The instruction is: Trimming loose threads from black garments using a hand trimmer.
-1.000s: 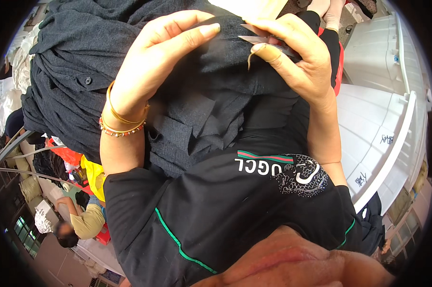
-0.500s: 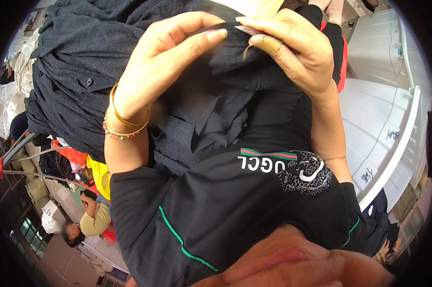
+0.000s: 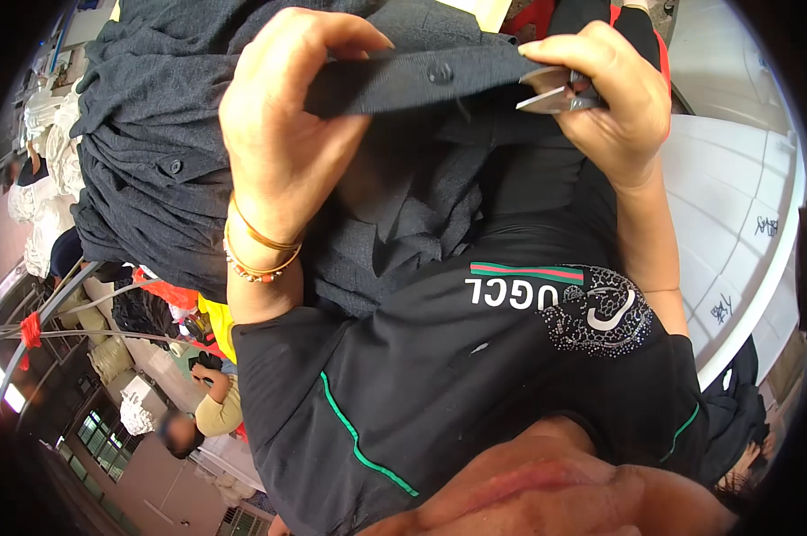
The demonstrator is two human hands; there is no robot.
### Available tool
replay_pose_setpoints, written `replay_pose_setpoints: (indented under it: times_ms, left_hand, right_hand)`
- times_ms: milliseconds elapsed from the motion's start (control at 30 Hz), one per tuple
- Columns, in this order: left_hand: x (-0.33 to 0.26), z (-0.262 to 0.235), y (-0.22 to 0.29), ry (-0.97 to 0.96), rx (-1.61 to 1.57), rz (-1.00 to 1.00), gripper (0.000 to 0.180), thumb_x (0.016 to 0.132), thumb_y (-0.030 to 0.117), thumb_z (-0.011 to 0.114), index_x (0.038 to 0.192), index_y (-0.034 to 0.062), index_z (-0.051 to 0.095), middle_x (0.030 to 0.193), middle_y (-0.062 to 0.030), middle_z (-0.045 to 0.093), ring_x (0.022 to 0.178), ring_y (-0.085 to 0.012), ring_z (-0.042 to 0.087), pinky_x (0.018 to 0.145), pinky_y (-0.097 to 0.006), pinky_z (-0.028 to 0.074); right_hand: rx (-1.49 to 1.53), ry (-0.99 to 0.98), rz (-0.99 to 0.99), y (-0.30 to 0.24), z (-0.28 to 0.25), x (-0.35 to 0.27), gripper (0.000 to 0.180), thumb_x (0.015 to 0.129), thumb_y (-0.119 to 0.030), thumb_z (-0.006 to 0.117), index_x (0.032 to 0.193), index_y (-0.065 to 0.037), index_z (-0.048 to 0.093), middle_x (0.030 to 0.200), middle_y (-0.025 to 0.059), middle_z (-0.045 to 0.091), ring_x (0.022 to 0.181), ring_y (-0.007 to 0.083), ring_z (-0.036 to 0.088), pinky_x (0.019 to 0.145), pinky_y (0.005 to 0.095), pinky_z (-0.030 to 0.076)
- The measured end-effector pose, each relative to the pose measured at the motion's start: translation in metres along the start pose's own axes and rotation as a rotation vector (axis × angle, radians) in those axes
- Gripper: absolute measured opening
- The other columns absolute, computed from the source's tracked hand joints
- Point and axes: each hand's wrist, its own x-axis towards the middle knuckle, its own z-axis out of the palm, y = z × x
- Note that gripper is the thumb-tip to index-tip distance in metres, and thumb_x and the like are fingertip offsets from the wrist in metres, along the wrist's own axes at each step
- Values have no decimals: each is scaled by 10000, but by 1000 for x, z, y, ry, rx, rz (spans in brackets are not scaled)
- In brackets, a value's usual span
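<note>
A dark grey knitted button band [image 3: 381,87] is stretched between my two hands, with one dark button [image 3: 439,73] facing up. My left hand [image 3: 283,116] grips its left end, thumb below and fingers over the top. At the other end, my right hand [image 3: 622,103] holds small metal thread snips [image 3: 551,91], blades parted and close to the band's edge. A fingertip of that hand rests against the band. A short loose thread hangs under the band. The rest of the dark garment [image 3: 368,237] lies bunched across my lap.
Dark knitwear [image 3: 144,134] is heaped at the left, a button showing on it. White plastic bins [image 3: 721,192] stand at the right. At lower left are a metal rail with a red tie [image 3: 31,330] and a seated person [image 3: 216,411] beyond.
My hands have moved apart, and the band has turned so its flat face and button show. The snips' two blades now appear spread. The view has shifted slightly.
</note>
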Motion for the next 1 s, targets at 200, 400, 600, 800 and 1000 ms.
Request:
replay_pose_setpoints:
  times_ms: [200,400,600,800,1000]
  left_hand:
    - [-2,9,-1,86,8,159,264,697,-75,705,944,0,652,912,-68,667,837,-172,621,781,-265,483]
    - [1,4,-4,34,-115,136,286,703,-89,684,977,-14,648,939,-81,684,877,-182,624,817,-282,484]
    - [0,6,-4,31,3,205,301,677,-81,687,968,-9,656,943,-85,702,876,-199,633,830,-295,490]
    - [-2,11,-2,109,-48,155,320,652,-91,686,960,-7,662,927,-83,708,870,-208,640,825,-298,497]
    - [-1,10,-2,110,4,194,348,614,-99,684,950,-12,676,906,-89,698,859,-217,644,811,-299,503]
  right_hand:
    - [131,-194,34,-9,-8,-3,414,564,110,750,960,-3,706,672,39,598,565,157,537,512,260,419]
    - [638,-188,353,-13,-14,-3,421,775,-50,755,1166,67,652,988,95,611,824,132,585,841,257,508]
    - [466,-226,389,-27,-18,19,401,771,-72,816,1142,30,703,921,94,714,716,150,586,633,254,451]
    - [457,-207,213,-16,-7,12,371,769,-51,815,1117,34,717,827,77,654,667,135,578,596,242,449]
    - [521,-257,366,-28,-13,24,361,762,-39,818,1105,24,727,764,46,593,633,120,549,568,251,429]
